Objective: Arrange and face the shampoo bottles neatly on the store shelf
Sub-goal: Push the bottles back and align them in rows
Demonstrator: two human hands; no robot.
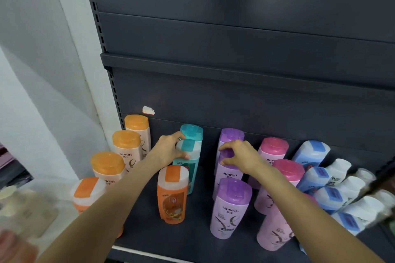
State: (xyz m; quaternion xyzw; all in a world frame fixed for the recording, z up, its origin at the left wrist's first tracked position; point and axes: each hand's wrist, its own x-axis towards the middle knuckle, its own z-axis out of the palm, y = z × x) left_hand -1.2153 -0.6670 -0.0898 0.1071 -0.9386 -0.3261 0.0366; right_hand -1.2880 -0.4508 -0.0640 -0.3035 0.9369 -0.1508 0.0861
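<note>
The teal bottle point(188, 156) stands mid-frame on the dark shelf point(149, 209), just in front of its twin by the back panel, and my left hand point(168, 149) grips it around the cap. My right hand point(241, 153) curls its fingers over the cap of the middle purple bottle point(227, 168), right of centre. I judge both need small twists — labels square to the front, each in line with its column — pressing lightly so neighbours don't topple.

Dim, even indoor light; the dark back panel point(235, 28) shows soft glare. Wide-angle bending curves the edges, and both lower corners are blurred.
</note>
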